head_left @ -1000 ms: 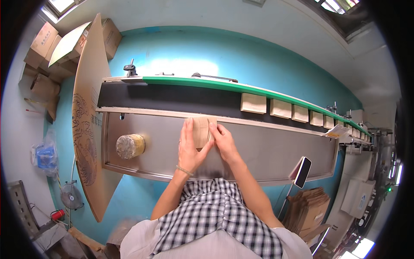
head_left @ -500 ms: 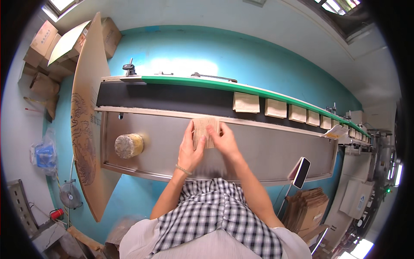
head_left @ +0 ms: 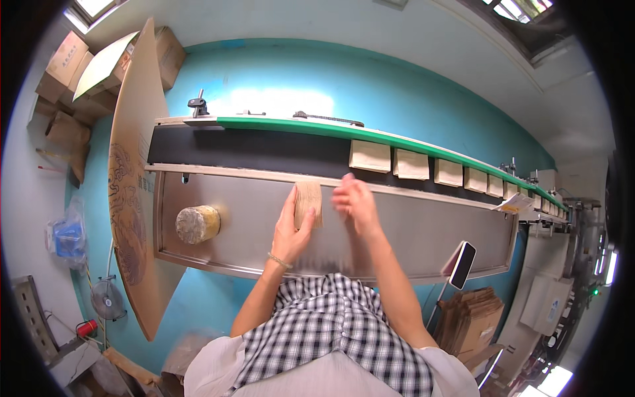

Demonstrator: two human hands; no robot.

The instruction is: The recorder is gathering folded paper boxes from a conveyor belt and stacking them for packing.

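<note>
My left hand (head_left: 296,225) holds a narrow stack of thin tan sheets (head_left: 309,204) upright above the metal table, the thumb across its near face. The sheets look like folded paper, though I cannot tell their exact kind. To the right of it, my right hand (head_left: 357,202) is raised beside the conveyor's near rail, its fingers apart, somewhat blurred and holding nothing. On the black conveyor belt (head_left: 258,147), just beyond that hand, lies a flat tan stack (head_left: 369,156). Another stack (head_left: 411,164) lies to its right, and several more run in a spaced row along the green guide rail (head_left: 291,126).
A lumpy yellowish-white cylinder (head_left: 198,224) stands left on the metal table (head_left: 423,228). A tall cardboard sheet (head_left: 135,192) borders the left end. At the right front, a phone (head_left: 462,264) sits on a stand, with flattened cartons (head_left: 468,324) below.
My right hand has left the tan stack in my left hand and moved up and right. The held stack is narrower. A further stack lies on the belt, and the row has shifted right.
</note>
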